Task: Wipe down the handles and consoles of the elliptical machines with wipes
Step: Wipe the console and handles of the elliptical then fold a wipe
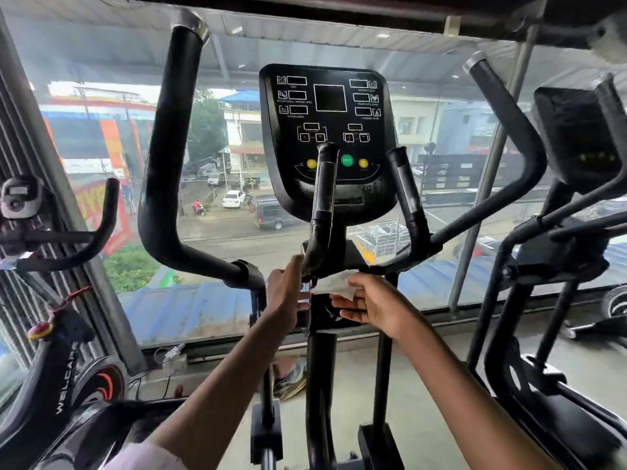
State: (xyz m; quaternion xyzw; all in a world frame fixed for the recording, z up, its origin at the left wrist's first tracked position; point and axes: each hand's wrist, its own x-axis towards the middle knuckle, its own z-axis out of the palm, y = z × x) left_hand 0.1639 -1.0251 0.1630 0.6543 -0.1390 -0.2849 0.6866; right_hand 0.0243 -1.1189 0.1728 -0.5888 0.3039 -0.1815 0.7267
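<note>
A black elliptical stands in front of me with its console (327, 130) at the centre top. Two short inner handles rise below it, the left one (324, 195) and the right one (405, 188). Long moving handles curve up on the left (169, 147) and right (512, 120). My right hand (369, 305) pinches a white wipe (334, 284) just below the base of the left inner handle. My left hand (286, 293) reaches up beside that base, its fingers touching the wipe's left edge; its fingertips are hidden behind the frame.
A spin bike (57, 385) stands at the left with its handlebar (84, 239). A second elliptical (576, 137) stands at the right. A large glass window (237, 198) is directly behind the machines. The elliptical's centre post (320, 385) runs down between my arms.
</note>
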